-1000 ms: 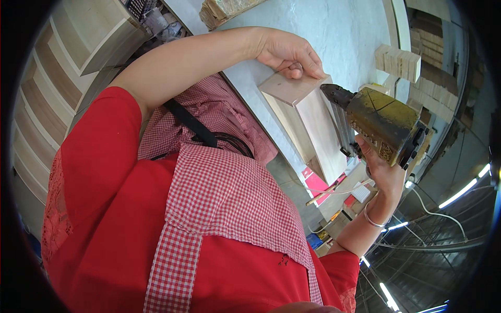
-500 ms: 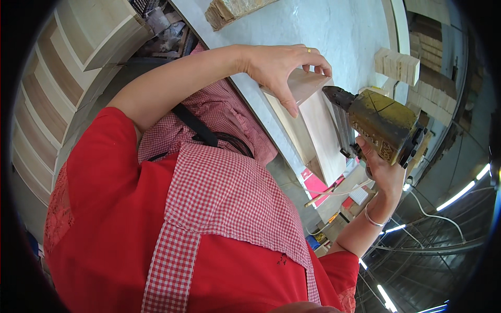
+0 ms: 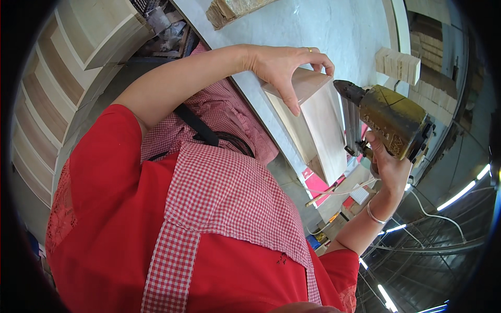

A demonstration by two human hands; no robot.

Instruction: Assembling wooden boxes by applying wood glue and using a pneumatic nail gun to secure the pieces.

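Note:
A wooden box frame (image 3: 324, 136) of pale boards stands on the light worktable, close to its near edge. My left hand (image 3: 284, 70) grips the end board of the frame, thumb on the near face and fingers over the far edge. In my right hand (image 3: 390, 164) is a worn yellow and black nail gun (image 3: 394, 119), held by its handle. Its dark nose points at the frame's right corner, with a small gap between them. The handle is partly hidden behind the gun's body and my fingers.
On the worktable (image 3: 313, 31) lie a bundle of wood pieces (image 3: 235, 10) at the far left and a stack of small blocks (image 3: 397, 65) at the right. Curved wooden panels (image 3: 57, 88) stand to the left. A pale hose (image 3: 438, 215) hangs at the right.
The nail gun has moved right, away from the frame's corner, with my right hand. My left hand and the frame have shifted very slightly to the right.

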